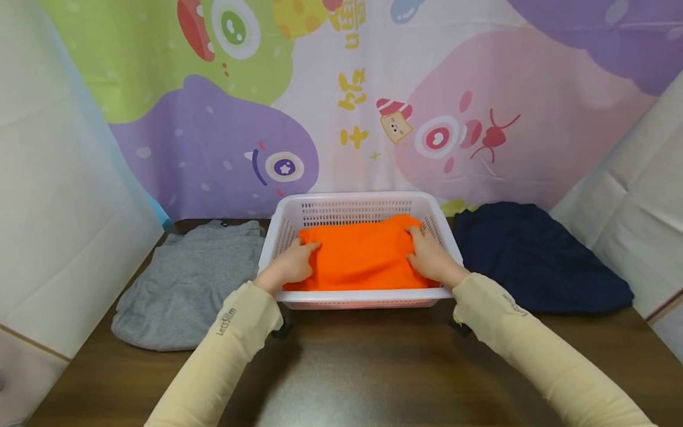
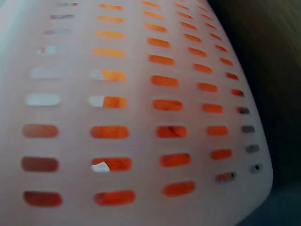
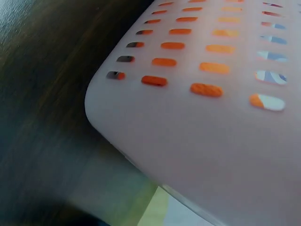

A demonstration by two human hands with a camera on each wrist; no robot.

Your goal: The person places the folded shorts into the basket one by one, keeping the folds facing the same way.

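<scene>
A folded orange garment [image 1: 363,255] lies in a white slotted plastic basket [image 1: 360,295]. My left hand [image 1: 290,264] reaches over the near left rim and grips the garment's left side, thumb over its top. At the opposite side, my right hand [image 1: 431,255] holds the garment's right edge, with some fingertips hidden in the cloth. Both wrist views look at the outside of the basket wall [image 2: 70,146], [image 3: 188,127]; orange cloth shows through its slots, and neither hand can be seen there.
A folded grey garment [image 1: 197,284] lies on the brown table [image 1: 363,367] left of the basket. To the right is a folded navy garment [image 1: 533,261]. A cartoon-printed curtain [image 1: 347,172] hangs behind, with pale panels [image 1: 53,178] at the sides.
</scene>
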